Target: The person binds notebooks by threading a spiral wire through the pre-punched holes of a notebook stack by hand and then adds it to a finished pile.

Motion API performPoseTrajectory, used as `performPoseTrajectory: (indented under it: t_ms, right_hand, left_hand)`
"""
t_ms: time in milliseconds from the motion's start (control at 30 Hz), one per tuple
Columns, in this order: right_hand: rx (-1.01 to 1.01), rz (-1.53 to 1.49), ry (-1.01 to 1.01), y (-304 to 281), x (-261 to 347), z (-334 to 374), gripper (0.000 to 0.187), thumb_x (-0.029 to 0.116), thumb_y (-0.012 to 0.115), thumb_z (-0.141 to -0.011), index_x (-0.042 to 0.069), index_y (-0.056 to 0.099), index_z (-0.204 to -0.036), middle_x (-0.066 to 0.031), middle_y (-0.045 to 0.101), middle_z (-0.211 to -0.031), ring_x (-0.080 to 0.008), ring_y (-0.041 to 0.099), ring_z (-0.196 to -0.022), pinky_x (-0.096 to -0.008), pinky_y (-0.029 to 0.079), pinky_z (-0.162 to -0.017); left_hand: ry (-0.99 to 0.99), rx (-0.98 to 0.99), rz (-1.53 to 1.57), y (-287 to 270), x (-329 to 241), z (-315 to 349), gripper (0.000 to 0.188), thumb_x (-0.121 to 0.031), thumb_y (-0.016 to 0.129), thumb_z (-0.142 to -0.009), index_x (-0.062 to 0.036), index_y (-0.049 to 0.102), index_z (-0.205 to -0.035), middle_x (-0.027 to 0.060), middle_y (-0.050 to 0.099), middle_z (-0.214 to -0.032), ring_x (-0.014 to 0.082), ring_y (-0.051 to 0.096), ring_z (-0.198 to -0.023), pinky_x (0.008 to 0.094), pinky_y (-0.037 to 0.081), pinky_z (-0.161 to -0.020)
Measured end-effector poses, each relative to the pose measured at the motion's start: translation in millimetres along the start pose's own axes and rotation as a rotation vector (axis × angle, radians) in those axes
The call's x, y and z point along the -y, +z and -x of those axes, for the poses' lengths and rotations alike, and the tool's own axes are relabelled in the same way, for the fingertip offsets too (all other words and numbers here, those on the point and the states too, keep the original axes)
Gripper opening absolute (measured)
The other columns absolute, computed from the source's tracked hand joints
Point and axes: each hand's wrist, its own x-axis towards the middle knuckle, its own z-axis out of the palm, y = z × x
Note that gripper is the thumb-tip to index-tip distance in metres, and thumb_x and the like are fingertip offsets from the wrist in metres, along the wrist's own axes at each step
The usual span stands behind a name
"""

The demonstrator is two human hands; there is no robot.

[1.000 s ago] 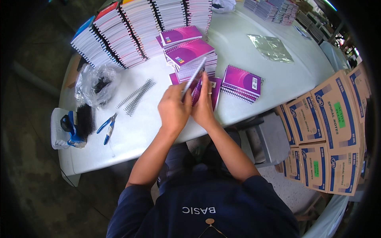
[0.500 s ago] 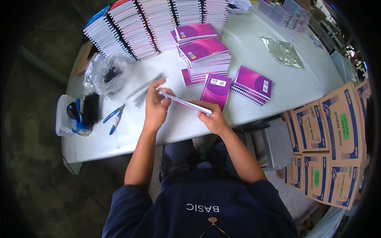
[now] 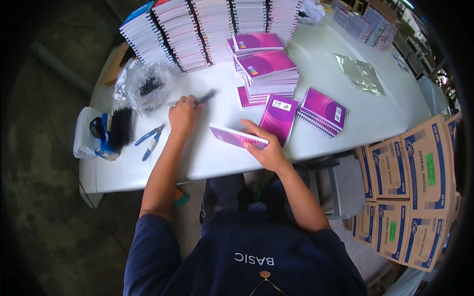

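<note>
Bare tabletop (image 3: 222, 109) leaves passage between the left hand (image 3: 184, 118) and the held notebook (image 3: 230, 137). Left of that hand, a plastic bag (image 3: 132, 89) and pliers (image 3: 150, 141) obstruct; beyond the right hand (image 3: 270, 152) rises a notebook stack (image 3: 270, 85).

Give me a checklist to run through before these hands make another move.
1. Purple notebook secure in the right hand: ok, held between thumb and fingers, raised above the table.
2. Both hands on that notebook: not ok, only the right.
3. Left hand at the loose metal coils: ok, its fingers are over them.
4. A single coil gripped: cannot tell, the fingers hide it.
5. Blue-handled pliers clear of both hands: ok, lying left of the left hand.
</note>
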Motion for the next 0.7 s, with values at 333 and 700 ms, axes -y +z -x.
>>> performPoseTrajectory:
  t_ms: [333, 700]
  right_hand:
    - [-0.024, 0.059, -0.093, -4, -11, -3, 0.034, 0.000, 0.055, -0.088, 0.002, 0.057, -0.122, -0.0099, 0.062, -0.118, -0.0150, 0.056, -0.109, -0.0279, 0.042, -0.094]
    - [-0.094, 0.040, -0.069, -3, -15, -3, 0.032, 0.000, 0.058, -0.087, 0.000, 0.058, -0.119, -0.0106, 0.065, -0.112, -0.0122, 0.059, -0.099, -0.0259, 0.046, -0.088]
  left_hand:
    - [0.034, 0.332, 1.016, -62, -13, 27, 0.022, -0.018, 0.058, -0.087, 0.0023, 0.058, -0.095, 0.0067, 0.059, -0.080, 0.0142, 0.055, -0.075, 0.0264, 0.045, -0.069]
    - [-0.052, 0.510, 0.797, -52, -3, 41, 0.042, -0.039, 0.051, -0.094, -0.0015, 0.060, -0.077, 0.0002, 0.047, -0.064, 0.0100, 0.043, -0.064, 0.0252, 0.038, -0.062]
